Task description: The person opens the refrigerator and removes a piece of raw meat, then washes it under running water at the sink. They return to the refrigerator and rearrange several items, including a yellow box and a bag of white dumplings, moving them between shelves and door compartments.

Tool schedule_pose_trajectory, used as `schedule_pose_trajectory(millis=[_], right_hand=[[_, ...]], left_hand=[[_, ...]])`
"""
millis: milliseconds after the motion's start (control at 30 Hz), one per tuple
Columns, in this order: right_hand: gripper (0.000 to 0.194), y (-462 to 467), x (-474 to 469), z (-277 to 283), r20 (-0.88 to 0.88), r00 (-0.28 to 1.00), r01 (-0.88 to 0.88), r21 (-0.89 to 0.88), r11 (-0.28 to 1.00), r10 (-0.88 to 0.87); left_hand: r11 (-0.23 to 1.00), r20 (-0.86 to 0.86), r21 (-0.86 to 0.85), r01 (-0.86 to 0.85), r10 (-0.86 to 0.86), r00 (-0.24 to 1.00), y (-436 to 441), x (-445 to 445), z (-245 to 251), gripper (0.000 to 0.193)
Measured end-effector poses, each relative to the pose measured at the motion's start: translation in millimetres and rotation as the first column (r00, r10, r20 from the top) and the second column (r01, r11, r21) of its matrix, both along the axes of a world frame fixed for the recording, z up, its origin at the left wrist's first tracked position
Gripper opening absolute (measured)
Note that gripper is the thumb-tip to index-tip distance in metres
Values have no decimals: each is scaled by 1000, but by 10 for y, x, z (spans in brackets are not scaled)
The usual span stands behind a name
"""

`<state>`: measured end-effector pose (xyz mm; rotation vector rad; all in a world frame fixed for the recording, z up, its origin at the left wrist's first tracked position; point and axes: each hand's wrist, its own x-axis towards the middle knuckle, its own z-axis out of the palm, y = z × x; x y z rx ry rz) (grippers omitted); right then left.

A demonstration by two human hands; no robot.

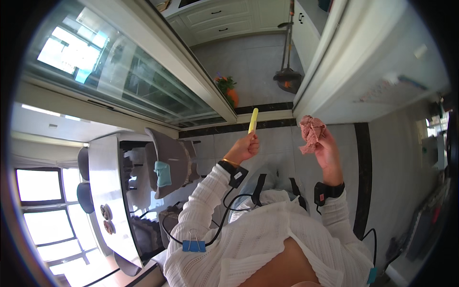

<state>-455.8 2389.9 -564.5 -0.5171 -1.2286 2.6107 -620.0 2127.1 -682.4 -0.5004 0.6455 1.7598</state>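
Note:
My left hand point(245, 147) is closed around the lower end of a slim yellow tool point(253, 120), which points away from me; its far end is rounded and its exact kind cannot be told. My right hand point(327, 145) grips a crumpled pink textured cloth point(311, 133), whose folds hang past the fingers. The hands are apart, both held above the grey tiled floor near the doorway threshold. A black strapped device sits on each wrist.
Ahead stands a glass sliding door point(143, 75) beside a doorway. Past it are an orange flower pot point(232, 97), a broom and dustpan point(287, 77), and kitchen cabinets point(218, 21). At left are a chair with a teal cloth point(163, 174) and a white table point(107, 179).

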Motion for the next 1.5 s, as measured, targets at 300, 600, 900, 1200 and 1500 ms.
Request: schedule_pose_trajectory(millis=[300,600,900,1200,1500], right_hand=[[52,1384,-2663,-245,11,993,-117,-41,992,117],[50,1351,-5839,-154,-122,793,-605,-35,796,597],[56,871,-8681,-363,-58,645,-764,-79,640,762],[49,-200,-11635,-720,-129,87,-969,-241,54,988],[48,-1571,-12857,-977,235,-358,-934,-112,-340,904]], left_hand=[[957,60,-139,-253,263,963,1384,-2160,-506,24],[802,163,-174,-572,596,786,1326,-3691,-927,33],[681,188,-351,-643,724,664,1142,-5397,-1552,34],[270,134,-595,-757,962,238,1069,-6916,-2230,39],[-261,92,-632,-729,910,-405,1298,-7607,-3317,46]])
